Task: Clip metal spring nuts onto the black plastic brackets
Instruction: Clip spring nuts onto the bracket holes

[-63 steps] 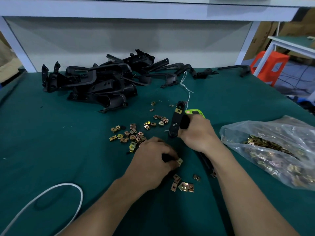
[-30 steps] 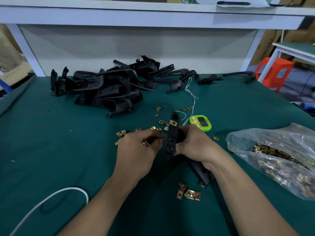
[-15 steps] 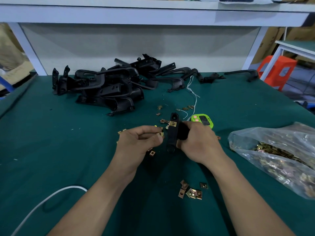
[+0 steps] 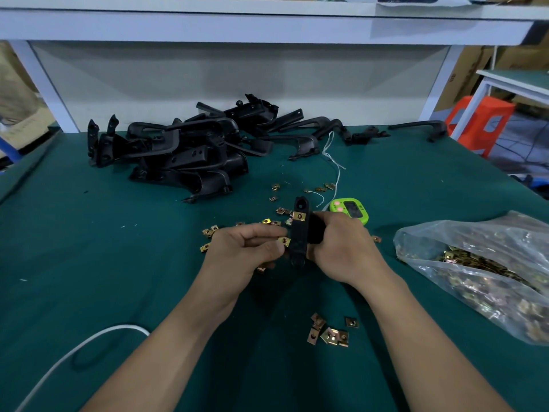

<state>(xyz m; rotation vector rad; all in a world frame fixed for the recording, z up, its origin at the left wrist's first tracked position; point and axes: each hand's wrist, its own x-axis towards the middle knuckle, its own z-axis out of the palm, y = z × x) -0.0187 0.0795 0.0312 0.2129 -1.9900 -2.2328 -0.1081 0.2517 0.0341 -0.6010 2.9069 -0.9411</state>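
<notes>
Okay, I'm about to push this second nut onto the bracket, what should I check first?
1. Bracket gripped by the right hand: ok.
2. First nut sits clipped on the bracket's upper part: ok.
3. Second nut pinched in the left hand, at the bracket's left edge: ok.
4. Second nut's open side faces the bracket edge: cannot tell, too small to see.
5. Second nut lined up with a hole in the bracket: cannot tell, fingers cover the spot.
6. Spare loose nuts lie close by, between the forearms: ok.
</notes>
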